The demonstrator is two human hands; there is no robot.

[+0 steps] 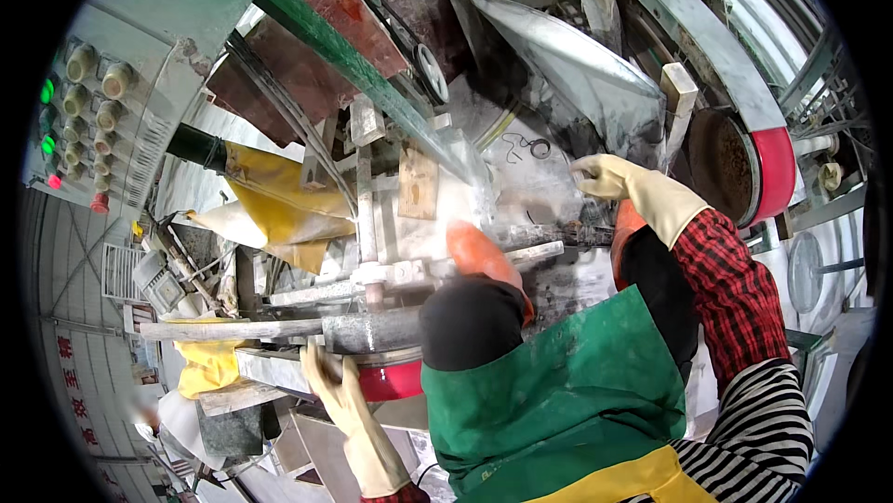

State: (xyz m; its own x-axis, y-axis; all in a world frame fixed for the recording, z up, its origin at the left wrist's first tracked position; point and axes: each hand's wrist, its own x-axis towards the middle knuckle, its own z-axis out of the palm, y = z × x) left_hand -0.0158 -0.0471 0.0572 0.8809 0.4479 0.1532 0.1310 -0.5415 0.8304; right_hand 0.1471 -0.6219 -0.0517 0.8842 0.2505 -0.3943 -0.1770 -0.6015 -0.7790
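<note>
My left hand (340, 393), in a cream rubber glove, reaches up at the lower left. Its fingers are apart and touch the edge of a curved pale piece with a red band (391, 380), close to a grey bar (372, 330). My right hand (628, 188), gloved the same way, hangs over the dusty floor with its fingers stretched out and slightly bent. Nothing shows in it. An orange boot (484, 256) stands between my hands; another boot (626, 224) is partly hidden just below my right glove. A green apron (549, 382) covers my front.
A control panel with round knobs and lit lamps (88, 112) is at upper left. A green bar (363, 70) slants across the top. Large grey slabs (586, 66) lean at the back. At right is a second curved pale piece with a red band (775, 173). Yellow sheeting (279, 196) hangs left.
</note>
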